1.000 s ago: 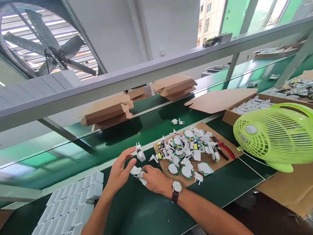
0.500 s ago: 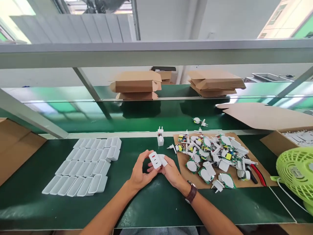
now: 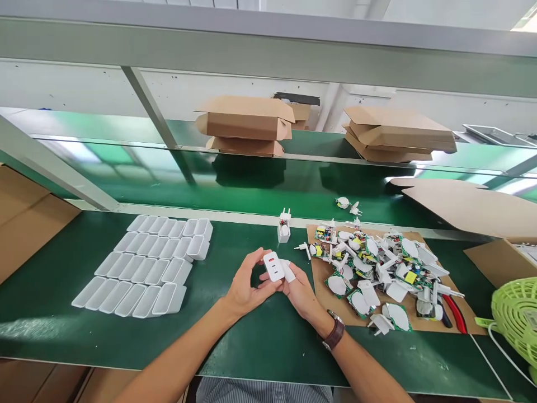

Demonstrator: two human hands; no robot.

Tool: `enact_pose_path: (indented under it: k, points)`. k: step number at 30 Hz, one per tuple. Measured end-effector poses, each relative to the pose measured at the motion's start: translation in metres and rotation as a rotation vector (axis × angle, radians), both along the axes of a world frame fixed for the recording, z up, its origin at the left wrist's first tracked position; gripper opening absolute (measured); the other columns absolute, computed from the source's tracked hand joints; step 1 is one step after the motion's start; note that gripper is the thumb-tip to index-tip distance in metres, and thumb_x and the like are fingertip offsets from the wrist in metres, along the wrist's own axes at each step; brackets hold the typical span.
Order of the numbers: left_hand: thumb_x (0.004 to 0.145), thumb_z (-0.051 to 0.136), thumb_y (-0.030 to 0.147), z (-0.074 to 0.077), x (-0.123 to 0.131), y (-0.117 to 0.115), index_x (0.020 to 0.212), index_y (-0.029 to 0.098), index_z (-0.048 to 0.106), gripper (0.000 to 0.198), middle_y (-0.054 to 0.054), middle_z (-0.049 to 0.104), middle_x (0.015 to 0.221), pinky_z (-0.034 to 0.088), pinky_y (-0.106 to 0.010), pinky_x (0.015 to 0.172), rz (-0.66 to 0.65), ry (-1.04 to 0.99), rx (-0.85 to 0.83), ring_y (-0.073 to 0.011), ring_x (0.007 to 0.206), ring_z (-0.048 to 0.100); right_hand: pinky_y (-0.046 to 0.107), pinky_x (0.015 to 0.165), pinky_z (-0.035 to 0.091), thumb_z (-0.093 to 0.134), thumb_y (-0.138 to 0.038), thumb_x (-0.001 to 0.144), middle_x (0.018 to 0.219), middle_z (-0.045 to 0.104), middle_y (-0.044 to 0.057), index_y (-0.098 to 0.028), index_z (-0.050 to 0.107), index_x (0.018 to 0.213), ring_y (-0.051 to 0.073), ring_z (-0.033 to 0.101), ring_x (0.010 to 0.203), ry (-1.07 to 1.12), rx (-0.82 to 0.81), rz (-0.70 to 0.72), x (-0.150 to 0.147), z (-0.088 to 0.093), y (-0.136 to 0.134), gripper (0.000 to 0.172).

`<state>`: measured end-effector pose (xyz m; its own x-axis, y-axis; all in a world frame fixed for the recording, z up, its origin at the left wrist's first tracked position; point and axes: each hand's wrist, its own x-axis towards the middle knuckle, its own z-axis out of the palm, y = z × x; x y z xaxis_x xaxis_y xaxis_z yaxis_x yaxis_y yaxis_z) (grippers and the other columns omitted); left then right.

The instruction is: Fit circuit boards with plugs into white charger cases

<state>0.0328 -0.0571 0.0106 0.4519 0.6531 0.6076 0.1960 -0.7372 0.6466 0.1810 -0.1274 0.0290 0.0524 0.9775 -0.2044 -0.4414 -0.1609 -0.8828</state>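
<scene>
Between my two hands is a white charger [image 3: 274,266], its port face turned up toward me with one red port and smaller dark slots. The fingers of my left hand [image 3: 247,282] close on its left side. My right hand [image 3: 298,288] grips it from the right, and white tape or a finger cover [image 3: 288,271] wraps a finger there. Beyond the hands a white charger case [image 3: 284,230] stands upright on the green table with prongs and inner parts at its top. Rows of open white cases [image 3: 145,268] lie to the left.
A heap of circuit boards with white parts [image 3: 373,268] covers a cardboard sheet [image 3: 325,291] on the right. Red-handled pliers [image 3: 455,314] lie at its edge, near a green fan [image 3: 516,319]. Flat cardboard boxes [image 3: 247,124] rest on the back ledge, and a metal bar [image 3: 268,61] crosses above.
The camera view has tilted down and turned slightly, so the table sits differently in the frame. Both hands still hold the charger in much the same pose.
</scene>
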Motion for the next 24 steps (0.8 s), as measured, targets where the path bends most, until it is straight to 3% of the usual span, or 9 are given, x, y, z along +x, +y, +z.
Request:
enact_pose_path:
  k: [6, 9, 13, 17, 20, 24]
  points:
    - [0.093, 0.068, 0.04, 0.001, 0.001, 0.001, 0.151, 0.023, 0.033, 0.07, -0.013, 0.07, 0.126, 0.061, -0.039, 0.092, -0.015, -0.014, 0.053, -0.023, 0.103, 0.073, 0.046, 0.084, 0.061, 0.061, -0.064, 0.091, 0.095, 0.076, 0.008, -0.022, 0.064, 0.119, 0.026, 0.076, 0.087, -0.044, 0.02, 0.0, 0.003, -0.005, 0.002, 0.051]
    - [0.091, 0.07, 0.035, 0.002, 0.001, 0.001, 0.152, 0.022, 0.032, 0.073, -0.013, 0.068, 0.127, 0.058, -0.041, 0.096, -0.02, -0.026, 0.092, -0.0251, 0.111, 0.069, 0.045, 0.087, 0.061, 0.055, -0.062, 0.095, 0.106, 0.076, 0.009, -0.022, 0.064, 0.124, 0.027, 0.074, 0.096, -0.204, 0.07, -0.073, 0.005, -0.008, 0.001, 0.05]
    - [0.085, 0.074, 0.029, -0.002, 0.001, 0.003, 0.15, 0.02, 0.036, 0.076, -0.013, 0.066, 0.121, 0.053, -0.048, 0.099, 0.127, 0.043, 0.109, -0.0295, 0.115, 0.062, 0.04, 0.102, 0.055, 0.047, -0.043, 0.104, 0.127, 0.07, 0.008, -0.025, 0.062, 0.13, 0.022, 0.067, 0.115, -0.65, 0.33, -0.249, 0.01, -0.004, -0.003, 0.035]
    - [0.08, 0.075, 0.03, -0.005, 0.002, 0.023, 0.149, 0.02, 0.039, 0.078, -0.012, 0.064, 0.122, 0.052, -0.05, 0.1, 0.22, 0.163, -0.158, -0.0298, 0.113, 0.062, 0.044, 0.104, 0.053, 0.045, -0.021, 0.103, 0.126, 0.069, 0.011, -0.023, 0.064, 0.126, 0.023, 0.064, 0.116, -1.2, 0.541, -0.403, 0.03, -0.001, -0.002, 0.03]
    - [0.076, 0.077, 0.029, 0.001, 0.011, 0.049, 0.15, 0.022, 0.038, 0.084, -0.013, 0.061, 0.132, 0.049, -0.05, 0.107, 0.268, 0.163, -0.383, -0.0303, 0.12, 0.062, 0.053, 0.103, 0.05, 0.047, -0.009, 0.093, 0.126, 0.067, 0.017, -0.016, 0.067, 0.115, 0.031, 0.058, 0.121, -1.612, 0.496, -0.509, 0.054, -0.005, 0.002, 0.031]
    - [0.071, 0.078, 0.02, 0.014, 0.037, 0.08, 0.15, 0.02, 0.037, 0.089, -0.014, 0.062, 0.135, 0.049, -0.047, 0.108, 0.209, 0.161, -0.522, -0.0289, 0.118, 0.065, 0.056, 0.107, 0.042, 0.053, -0.001, 0.077, 0.124, 0.066, 0.024, -0.01, 0.07, 0.102, 0.036, 0.056, 0.119, -1.944, 0.328, -0.406, 0.077, -0.016, 0.004, 0.032]
